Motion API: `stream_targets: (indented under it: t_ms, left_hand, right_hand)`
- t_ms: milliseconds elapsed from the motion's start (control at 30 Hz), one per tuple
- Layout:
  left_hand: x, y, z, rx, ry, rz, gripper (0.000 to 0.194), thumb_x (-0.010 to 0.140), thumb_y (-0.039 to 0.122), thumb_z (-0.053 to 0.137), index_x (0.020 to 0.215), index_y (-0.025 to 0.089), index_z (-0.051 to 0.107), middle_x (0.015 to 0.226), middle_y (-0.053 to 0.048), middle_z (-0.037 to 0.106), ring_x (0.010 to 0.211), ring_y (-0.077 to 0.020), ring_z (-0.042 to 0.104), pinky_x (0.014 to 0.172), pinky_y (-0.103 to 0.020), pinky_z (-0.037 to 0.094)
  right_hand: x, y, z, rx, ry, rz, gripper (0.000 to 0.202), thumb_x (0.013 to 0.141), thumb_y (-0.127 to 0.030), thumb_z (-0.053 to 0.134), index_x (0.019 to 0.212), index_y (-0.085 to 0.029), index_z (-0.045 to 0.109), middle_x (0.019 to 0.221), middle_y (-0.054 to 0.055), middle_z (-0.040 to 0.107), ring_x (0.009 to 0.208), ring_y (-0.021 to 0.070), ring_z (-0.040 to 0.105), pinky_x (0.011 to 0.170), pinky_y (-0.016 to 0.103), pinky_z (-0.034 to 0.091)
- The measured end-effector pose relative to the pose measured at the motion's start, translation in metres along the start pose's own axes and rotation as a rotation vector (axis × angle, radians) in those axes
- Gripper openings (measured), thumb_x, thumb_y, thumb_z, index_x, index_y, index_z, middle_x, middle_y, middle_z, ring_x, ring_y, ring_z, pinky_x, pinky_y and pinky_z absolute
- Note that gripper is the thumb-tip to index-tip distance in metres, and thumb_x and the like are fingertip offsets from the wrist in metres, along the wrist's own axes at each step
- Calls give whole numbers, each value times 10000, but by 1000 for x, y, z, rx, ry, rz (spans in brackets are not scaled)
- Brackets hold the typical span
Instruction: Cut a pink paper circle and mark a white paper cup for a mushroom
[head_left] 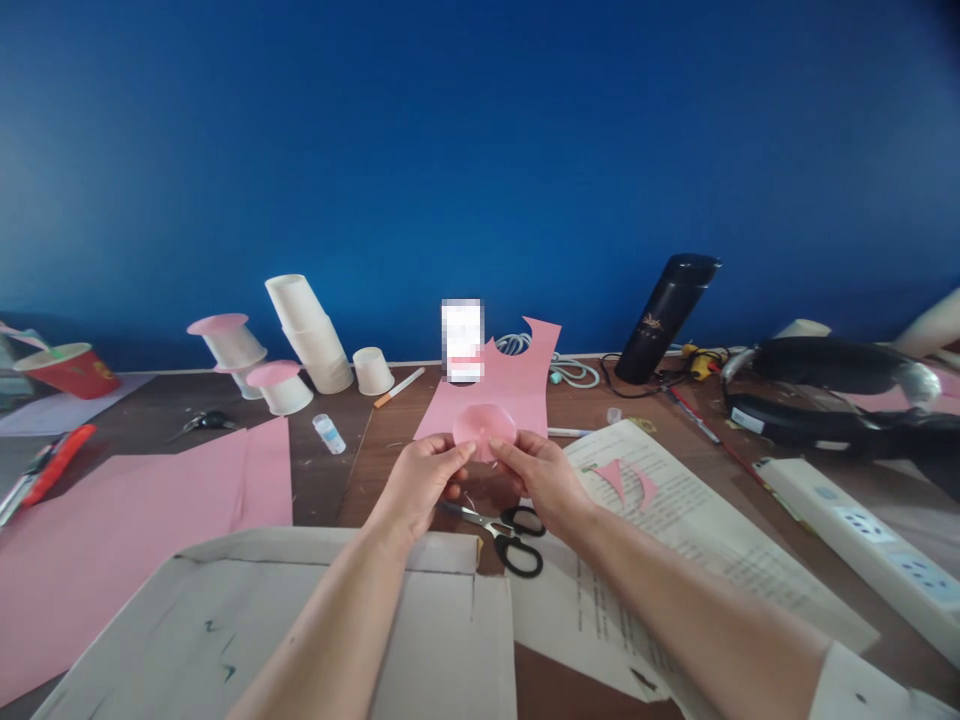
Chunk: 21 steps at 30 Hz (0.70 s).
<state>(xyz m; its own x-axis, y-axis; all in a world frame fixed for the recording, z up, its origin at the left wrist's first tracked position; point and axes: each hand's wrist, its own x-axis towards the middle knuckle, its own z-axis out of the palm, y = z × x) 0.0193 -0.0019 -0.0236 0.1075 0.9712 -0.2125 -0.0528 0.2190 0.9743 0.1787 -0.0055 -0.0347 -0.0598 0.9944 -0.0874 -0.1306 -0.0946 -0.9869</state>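
While the left hand (pixel 429 476) and right hand (pixel 546 476) are pinching an already cut-out pink disc (pixel 484 424), scissors (pixel 492 522) are lying below the grip; to its left, two pink-topped cups (pixel 286 396) are standing, a nearer white cup (pixel 373 373) bare.

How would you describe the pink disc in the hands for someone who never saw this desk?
Under the blue wall, near the middle of the desk, is a pink sheet with a curved cut-out. Just in front of it, the left hand and right hand pinch a roughly round pink disc. Unlike the other pink discs, which sit on white cups, this one is held.
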Motion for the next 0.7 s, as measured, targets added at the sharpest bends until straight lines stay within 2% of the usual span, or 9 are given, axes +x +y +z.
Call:
stream_targets:
  t_ms: [400,600,700]
  left_hand:
    - [-3,3,2,-25,-17,-15,329,666,414,719,845,142,669,625,5,531,534,-69,462,425,-161,335]
    - [-4,3,3,1,-15,-13,305,667,420,719,772,141,655,612,7,528,528,-65,460,431,-163,347]
    - [-4,3,6,-5,-7,6,315,656,424,724,784,145,655,685,-10,565,563,-75,484,430,-166,355]
  right_hand:
    - [-1,4,-1,-107,48,-50,389,729,-512,655,606,-187,481,461,-70,439,421,70,344,411,210,240]
    - [0,4,-1,-207,78,-116,394,743,-508,635,585,-190,464,460,-67,434,442,81,363,427,214,258]
    - [-1,1,0,-221,93,-118,381,740,-495,637,587,-190,468,467,-67,436,444,82,368,426,213,266]
